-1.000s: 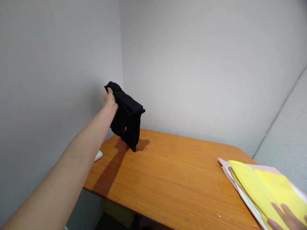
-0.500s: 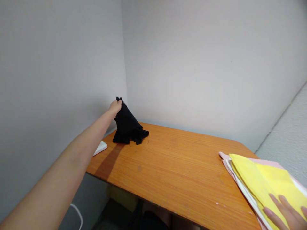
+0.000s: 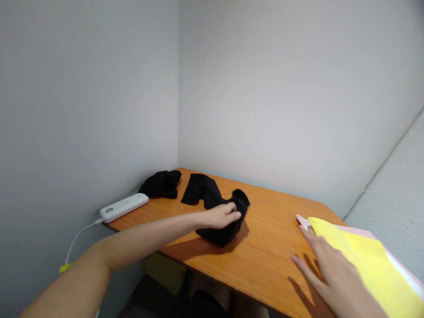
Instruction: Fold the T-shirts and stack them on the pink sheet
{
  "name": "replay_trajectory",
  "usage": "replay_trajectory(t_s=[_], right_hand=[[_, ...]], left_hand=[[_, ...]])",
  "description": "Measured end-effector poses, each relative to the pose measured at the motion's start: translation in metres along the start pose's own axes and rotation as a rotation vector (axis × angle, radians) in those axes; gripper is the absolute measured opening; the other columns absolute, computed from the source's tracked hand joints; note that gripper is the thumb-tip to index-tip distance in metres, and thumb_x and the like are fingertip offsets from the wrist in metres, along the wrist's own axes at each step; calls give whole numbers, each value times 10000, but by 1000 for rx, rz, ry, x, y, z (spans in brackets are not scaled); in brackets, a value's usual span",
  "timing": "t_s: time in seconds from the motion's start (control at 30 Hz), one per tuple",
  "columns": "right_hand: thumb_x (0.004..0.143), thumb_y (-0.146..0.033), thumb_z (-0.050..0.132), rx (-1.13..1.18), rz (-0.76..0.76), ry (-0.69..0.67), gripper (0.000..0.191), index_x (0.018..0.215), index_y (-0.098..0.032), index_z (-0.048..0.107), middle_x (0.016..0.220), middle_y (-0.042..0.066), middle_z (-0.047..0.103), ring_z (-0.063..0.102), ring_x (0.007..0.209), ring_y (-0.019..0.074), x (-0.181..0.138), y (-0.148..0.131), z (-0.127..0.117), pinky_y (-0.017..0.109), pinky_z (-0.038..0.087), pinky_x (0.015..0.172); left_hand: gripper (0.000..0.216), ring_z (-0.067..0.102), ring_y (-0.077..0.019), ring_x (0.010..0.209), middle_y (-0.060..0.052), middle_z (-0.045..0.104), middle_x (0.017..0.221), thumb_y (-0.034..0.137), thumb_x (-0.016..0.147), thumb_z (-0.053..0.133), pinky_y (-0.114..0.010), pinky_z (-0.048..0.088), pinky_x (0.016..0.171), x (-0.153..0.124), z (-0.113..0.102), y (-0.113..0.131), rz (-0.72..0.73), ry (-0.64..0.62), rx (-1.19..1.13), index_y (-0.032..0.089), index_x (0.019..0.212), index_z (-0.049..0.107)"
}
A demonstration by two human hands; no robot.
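My left hand (image 3: 221,216) reaches across the orange wooden table (image 3: 265,247) and grips one end of a long black cloth (image 3: 212,201), which trails back toward the corner. A second, bunched black cloth (image 3: 160,184) lies in the far left corner of the table. My right hand (image 3: 326,269) is stretched out with its fingers apart above the table, just left of a stack of yellow, white and pink sheets (image 3: 367,260). It holds nothing.
A white power bank (image 3: 124,207) with a cable hanging off the edge lies at the table's left side. Grey walls meet behind the table. A textured pale surface (image 3: 397,185) rises at the right.
My left hand set the bunched black cloth down in the corner, then came nearer and took hold of another black cloth. My right hand moved left off the yellow sheets.
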State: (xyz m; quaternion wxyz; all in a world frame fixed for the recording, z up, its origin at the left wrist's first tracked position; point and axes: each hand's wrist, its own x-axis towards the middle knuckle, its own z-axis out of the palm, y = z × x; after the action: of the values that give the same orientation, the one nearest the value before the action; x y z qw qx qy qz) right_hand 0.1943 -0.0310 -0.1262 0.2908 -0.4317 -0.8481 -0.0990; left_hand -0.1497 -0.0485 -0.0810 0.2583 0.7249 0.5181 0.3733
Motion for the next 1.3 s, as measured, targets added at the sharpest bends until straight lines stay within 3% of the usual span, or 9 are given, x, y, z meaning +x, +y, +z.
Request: replay_trajectory(t_s=[0.13, 0.3, 0.4, 0.5, 0.7, 0.93, 1.03, 1.13, 1.3], right_hand=[[943, -504, 426, 191, -25, -275, 716, 1552, -262, 138, 1525, 128, 339, 412, 1344, 301, 25, -83, 23, 451, 430, 1019], [917, -543, 517, 122, 53, -472, 577, 1443, -318, 441, 1533, 150, 314, 312, 1374, 411, 17, -108, 42, 558, 338, 1057], [919, -577, 502, 125, 43, -482, 566, 1424, -324, 467, 1532, 129, 321, 215, 1412, 407, 9, -103, 44, 581, 257, 1098], [919, -592, 495, 178, 12, -482, 575, 1437, -348, 438, 1554, 100, 280, 186, 1426, 387, 9, -100, 42, 578, 231, 1112], [932, -524, 519, 201, -77, -356, 489, 1333, -249, 565, 1438, 115, 470, 391, 1339, 332, 22, -89, 27, 489, 309, 1094], [976, -500, 363, -268, 387, -176, 446, 732, -201, 586, 694, 125, 623, 604, 664, 283, -22, -62, -1, 387, 419, 632], [954, -566, 391, -275, 472, -262, 476, 742, -188, 589, 702, 144, 635, 629, 689, 307, -36, -56, 2, 389, 421, 640], [917, -496, 495, -44, 488, -251, 351, 851, -166, 596, 821, 149, 647, 636, 817, 319, -31, -56, 13, 399, 445, 728], [864, -383, 531, 641, 459, -104, 223, 981, -193, 537, 968, 83, 627, 602, 934, 239, -8, -72, 25, 358, 457, 838]], left_hand=[[269, 445, -285, 1328, -78, 549, 1399, 460, 842, 609, -440, 342, 1079, -20, -14, -8, 45, -205, 450, 264, 1006, 691], [556, 11, -507, 1435, -198, 177, 1591, 337, 805, 656, -826, 22, 962, -40, -118, -68, -415, 190, 1003, 262, 1345, 548], [806, 129, -587, 1383, -225, 37, 1603, 418, 770, 692, -802, 234, 901, -57, -158, -118, -815, 413, 1048, 374, 1481, 316], [906, 413, -601, 1236, -323, 67, 1561, 426, 770, 679, -649, 389, 893, -61, -167, -156, -798, 323, 980, 335, 1524, 185], [860, 387, -543, 1298, -297, 97, 1571, 445, 820, 588, -560, 386, 968, -14, -147, -180, -674, 251, 957, 275, 1539, 148], [808, 645, -429, 1044, -240, 296, 1539, 344, 761, 668, -469, 462, 876, 34, -149, -173, -685, 170, 888, 258, 1492, 335], [748, 521, -476, 1202, -219, 354, 1513, 340, 809, 598, -549, 400, 950, 36, -129, -139, -561, 241, 935, 208, 1493, 325], [554, 370, -338, 1368, -126, 384, 1503, 360, 914, 406, -446, 318, 1083, 22, -78, -77, -216, 270, 915, 208, 1446, 380], [331, 613, -236, 946, -69, 660, 1018, 475, 927, 399, -338, 459, 862, -29, 33, 27, 212, -103, 375, 260, 973, 646]])
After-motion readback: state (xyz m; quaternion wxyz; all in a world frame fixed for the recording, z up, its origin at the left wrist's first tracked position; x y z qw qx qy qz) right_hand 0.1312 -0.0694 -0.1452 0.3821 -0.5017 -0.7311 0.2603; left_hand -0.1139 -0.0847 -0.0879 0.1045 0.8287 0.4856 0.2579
